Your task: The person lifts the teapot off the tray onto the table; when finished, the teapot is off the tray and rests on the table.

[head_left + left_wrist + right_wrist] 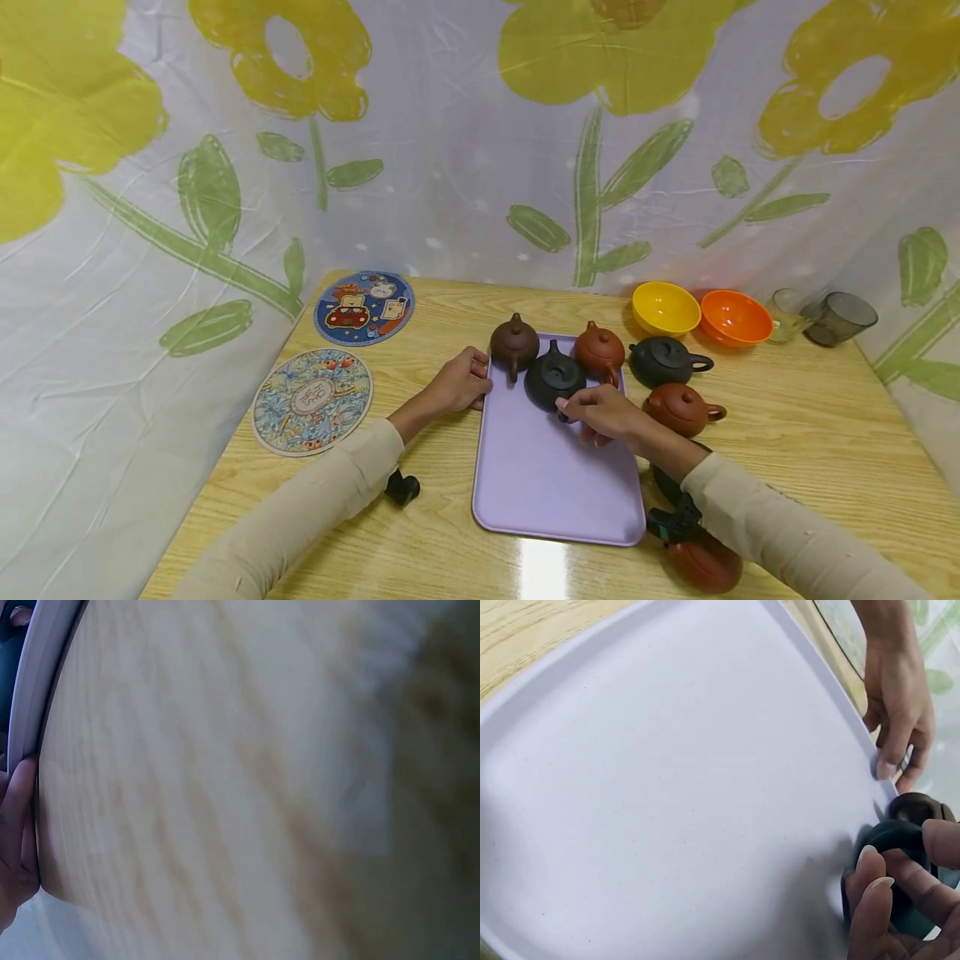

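A lilac tray [555,487] lies on the table. My left hand [459,381] pinches its left rim; in the right wrist view, the thumb of that hand [900,705] lies over the rim [832,682]. My right hand [603,411] holds a black teapot [551,379] by its handle [892,834], fingers curled through the loop. The pot is at the tray's far part, spout pointing away. Behind it, a dark brown teapot [514,340] is at the far left corner and a reddish-brown teapot [600,348] at the far right.
Right of the tray stand more teapots, black [662,362] and reddish-brown [678,408], partly hidden by my right arm. Farther back are a yellow bowl [666,308], an orange bowl [737,318] and a dark glass [840,319]. Two round mats, blue [364,308] and floral [313,402], lie left.
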Demonstrator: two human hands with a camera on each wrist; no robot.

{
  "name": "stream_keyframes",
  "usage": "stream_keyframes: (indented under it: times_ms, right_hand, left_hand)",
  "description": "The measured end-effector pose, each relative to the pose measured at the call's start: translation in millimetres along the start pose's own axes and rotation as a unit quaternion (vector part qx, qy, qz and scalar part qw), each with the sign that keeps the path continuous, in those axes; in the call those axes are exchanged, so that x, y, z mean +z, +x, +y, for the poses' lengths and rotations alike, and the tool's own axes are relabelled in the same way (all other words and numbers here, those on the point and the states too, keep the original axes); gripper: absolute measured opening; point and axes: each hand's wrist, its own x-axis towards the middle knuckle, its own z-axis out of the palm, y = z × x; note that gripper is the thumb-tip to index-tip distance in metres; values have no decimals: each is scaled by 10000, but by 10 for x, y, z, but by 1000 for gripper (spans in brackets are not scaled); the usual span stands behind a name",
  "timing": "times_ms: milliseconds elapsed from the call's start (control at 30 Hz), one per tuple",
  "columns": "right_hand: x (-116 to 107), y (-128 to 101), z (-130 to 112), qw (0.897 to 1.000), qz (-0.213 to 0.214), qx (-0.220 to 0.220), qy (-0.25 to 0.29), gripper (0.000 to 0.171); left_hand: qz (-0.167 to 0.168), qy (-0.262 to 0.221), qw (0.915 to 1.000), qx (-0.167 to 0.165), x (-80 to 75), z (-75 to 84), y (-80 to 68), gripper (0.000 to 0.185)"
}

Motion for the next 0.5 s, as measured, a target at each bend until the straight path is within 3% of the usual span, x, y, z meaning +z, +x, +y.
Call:
stream_keyframes:
  times_ms: [500]
  right_hand:
    - [26, 28, 18, 9996, 48, 213, 190, 41]
  left_hand:
    - [-9, 3, 10000, -39, -4, 10, -18, 37]
